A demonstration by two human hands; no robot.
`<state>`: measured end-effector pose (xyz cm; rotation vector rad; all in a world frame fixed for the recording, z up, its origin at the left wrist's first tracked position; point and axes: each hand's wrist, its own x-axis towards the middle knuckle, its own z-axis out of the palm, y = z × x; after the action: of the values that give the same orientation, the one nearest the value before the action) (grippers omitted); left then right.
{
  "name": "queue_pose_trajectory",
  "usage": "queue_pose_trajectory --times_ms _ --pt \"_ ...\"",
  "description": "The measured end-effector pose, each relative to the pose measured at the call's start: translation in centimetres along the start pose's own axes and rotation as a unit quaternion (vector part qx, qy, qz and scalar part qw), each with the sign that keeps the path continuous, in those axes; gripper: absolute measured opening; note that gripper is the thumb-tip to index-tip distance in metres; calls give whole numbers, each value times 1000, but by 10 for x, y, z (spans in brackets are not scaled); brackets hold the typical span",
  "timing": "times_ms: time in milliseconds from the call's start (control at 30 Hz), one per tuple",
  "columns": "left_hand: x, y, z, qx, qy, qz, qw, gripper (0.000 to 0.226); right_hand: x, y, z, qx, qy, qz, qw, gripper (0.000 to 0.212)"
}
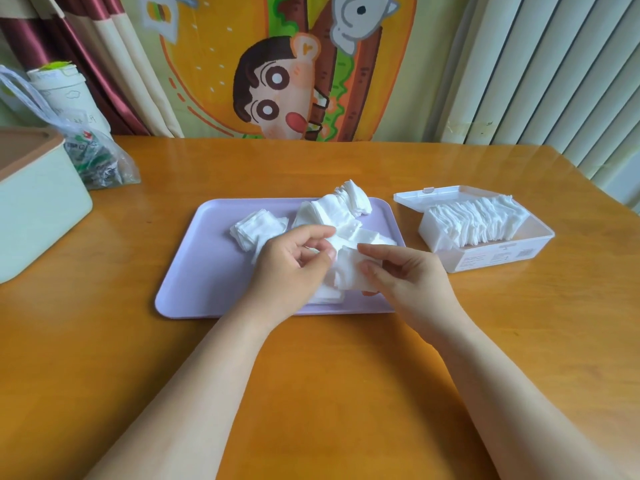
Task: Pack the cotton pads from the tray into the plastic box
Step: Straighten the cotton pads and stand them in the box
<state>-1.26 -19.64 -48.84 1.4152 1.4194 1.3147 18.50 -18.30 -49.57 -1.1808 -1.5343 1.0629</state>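
Note:
A lilac tray [194, 271] lies in the middle of the table with loose white square cotton pads [343, 211] heaped on it, and a small stack [256, 228] to the left. My left hand [291, 268] and my right hand [405, 275] meet over the tray's near right part, both pinching a bunch of pads [348, 268] between curled fingers. To the right stands the clear plastic box [498, 254], its lid folded back, with a row of pads [478, 220] standing on edge inside.
A pale green box with a brown rim [34, 209] sits at the left table edge, with a plastic bag [100, 161] and a paper cup [62, 95] behind it. Curtains hang beyond the table's far edge.

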Motion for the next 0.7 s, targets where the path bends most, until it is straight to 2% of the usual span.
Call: queue_pose_trajectory --times_ms 100,167,267,367,500,633,700 --pt "6 -5 -26 107 8 -19 994 27 2 4 1 -6 55 -2 998 27" --pt "3 -8 -34 167 -34 -55 984 33 1 6 3 -20 70 -9 997 32" --pt "-2 -7 -31 237 -94 -46 966 48 0 8 6 -78 90 -17 993 32" --pt "-2 -4 -29 245 -123 -44 961 54 1 9 7 -135 110 -22 984 29" --pt "-4 -5 -26 237 -145 -60 959 58 3 8 5 -152 122 -23 981 29" --pt "-1 -5 -26 208 -148 -82 963 31 3 8 5 -143 125 -21 981 28" --pt "-1 -4 -26 200 -147 -78 965 27 4 8 5 -136 129 -16 982 28"
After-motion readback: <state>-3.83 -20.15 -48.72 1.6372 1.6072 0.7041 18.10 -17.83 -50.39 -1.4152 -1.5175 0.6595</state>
